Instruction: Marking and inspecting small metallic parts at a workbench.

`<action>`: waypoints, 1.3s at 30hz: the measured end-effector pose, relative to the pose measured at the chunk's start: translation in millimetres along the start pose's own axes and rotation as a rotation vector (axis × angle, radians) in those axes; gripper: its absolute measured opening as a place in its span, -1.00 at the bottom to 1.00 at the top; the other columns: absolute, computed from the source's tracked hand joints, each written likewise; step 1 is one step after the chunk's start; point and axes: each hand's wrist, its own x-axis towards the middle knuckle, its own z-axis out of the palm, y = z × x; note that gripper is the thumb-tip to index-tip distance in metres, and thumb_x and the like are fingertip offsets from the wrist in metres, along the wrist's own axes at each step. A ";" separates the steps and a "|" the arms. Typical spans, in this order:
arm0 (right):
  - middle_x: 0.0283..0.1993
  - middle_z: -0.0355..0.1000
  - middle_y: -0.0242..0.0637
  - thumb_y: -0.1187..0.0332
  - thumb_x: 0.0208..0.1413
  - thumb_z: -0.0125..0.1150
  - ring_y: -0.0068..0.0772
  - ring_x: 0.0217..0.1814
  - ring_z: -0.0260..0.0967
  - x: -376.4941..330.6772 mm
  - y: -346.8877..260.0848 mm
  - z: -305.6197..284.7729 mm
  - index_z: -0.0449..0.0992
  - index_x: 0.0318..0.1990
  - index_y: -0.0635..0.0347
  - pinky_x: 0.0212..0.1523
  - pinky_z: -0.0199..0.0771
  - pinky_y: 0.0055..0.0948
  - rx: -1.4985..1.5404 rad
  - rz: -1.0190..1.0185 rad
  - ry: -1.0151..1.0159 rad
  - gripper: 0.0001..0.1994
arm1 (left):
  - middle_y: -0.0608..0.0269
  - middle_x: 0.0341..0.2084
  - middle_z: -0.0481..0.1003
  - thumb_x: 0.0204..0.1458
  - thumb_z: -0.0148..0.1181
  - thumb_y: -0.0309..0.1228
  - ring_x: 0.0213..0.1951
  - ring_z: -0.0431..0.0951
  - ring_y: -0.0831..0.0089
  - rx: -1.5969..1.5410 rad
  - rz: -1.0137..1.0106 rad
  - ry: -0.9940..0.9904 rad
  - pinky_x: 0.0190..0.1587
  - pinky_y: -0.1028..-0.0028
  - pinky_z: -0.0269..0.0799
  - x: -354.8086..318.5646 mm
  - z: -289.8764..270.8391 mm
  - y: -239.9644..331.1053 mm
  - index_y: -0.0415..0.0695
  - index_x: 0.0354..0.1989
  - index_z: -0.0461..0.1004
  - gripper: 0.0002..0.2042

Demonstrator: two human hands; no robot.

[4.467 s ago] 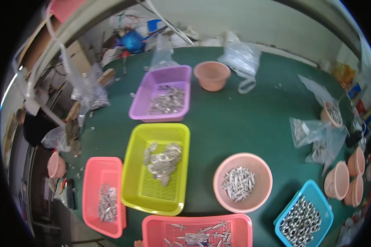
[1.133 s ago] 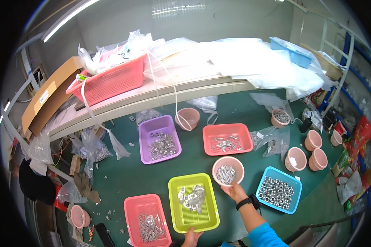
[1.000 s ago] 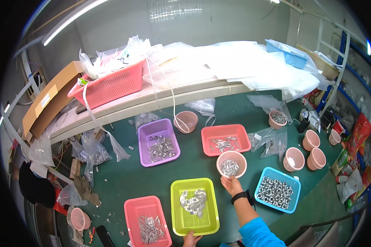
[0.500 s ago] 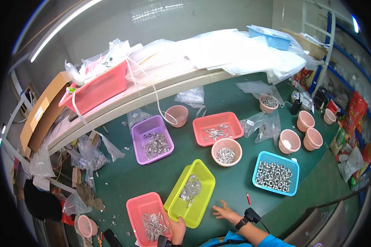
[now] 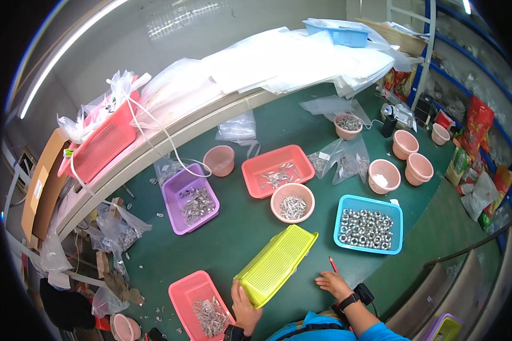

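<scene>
My left hand (image 5: pixel 244 310) grips the near end of a yellow-green plastic basket (image 5: pixel 276 264). The basket is tipped over to the right, its perforated outside turned up, so its inside is hidden. To the right of the basket, my right hand (image 5: pixel 334 285) is held with its fingers stretched out and nothing in them. A red pencil (image 5: pixel 333 263) lies just beyond that hand. Left of my left hand sits a pink-red basket (image 5: pixel 183 287) holding small silvery metal parts (image 5: pixel 211 316).
Farther off stand a purple basket (image 5: pixel 179 222), a red basket (image 5: pixel 250 174) and a pink bowl (image 5: pixel 277 215), all with metal parts. A blue basket (image 5: pixel 399 230) of shiny round nuts is on the right. Several pink pots (image 5: pixel 419 171) stand beyond; a raised shelf (image 5: pixel 210 122) crosses the back.
The yellow-green basket has gone from upright, with clear bags of parts showing inside, to tipped rightward with its outside up. My left hand stays on it. The whole view has shifted.
</scene>
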 end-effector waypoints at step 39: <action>0.02 0.05 -0.15 -0.03 -0.10 -0.14 -0.36 0.04 0.03 -108.0 37.9 -242.2 -0.07 0.04 0.36 0.00 0.03 -0.40 0.017 -0.348 -0.298 -0.32 | 0.14 -0.10 0.17 -0.06 -0.19 -0.36 -0.08 0.18 0.37 -1.339 -0.648 -0.111 -0.08 0.49 0.12 -228.7 118.3 124.3 -0.29 -0.05 0.04 -0.60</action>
